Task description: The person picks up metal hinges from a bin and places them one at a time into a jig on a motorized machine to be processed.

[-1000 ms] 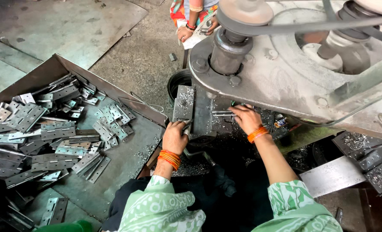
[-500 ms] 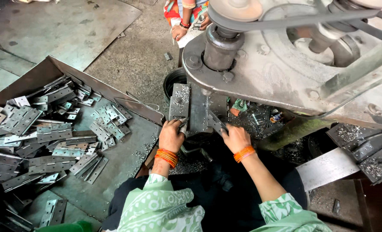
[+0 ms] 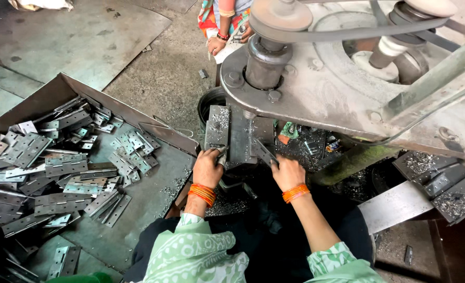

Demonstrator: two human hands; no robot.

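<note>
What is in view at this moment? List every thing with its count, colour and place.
metal hinges: many, grey, heaped in the tray at left
tray: one, dark sheet metal, on the floor at left
drill machine: one, grey, with pulleys and belt, upper right
work block: one, dark steel, under the spindle, strewn with shavings
metal plates: several, grey, lower right
another person's hand: one, with bangles, top centre
floor: grey concrete, upper left
left hand: orange bangles, grip on a small metal piece at the block's left edge
right hand: orange bangles, grip on a hinge at the block's right
</note>
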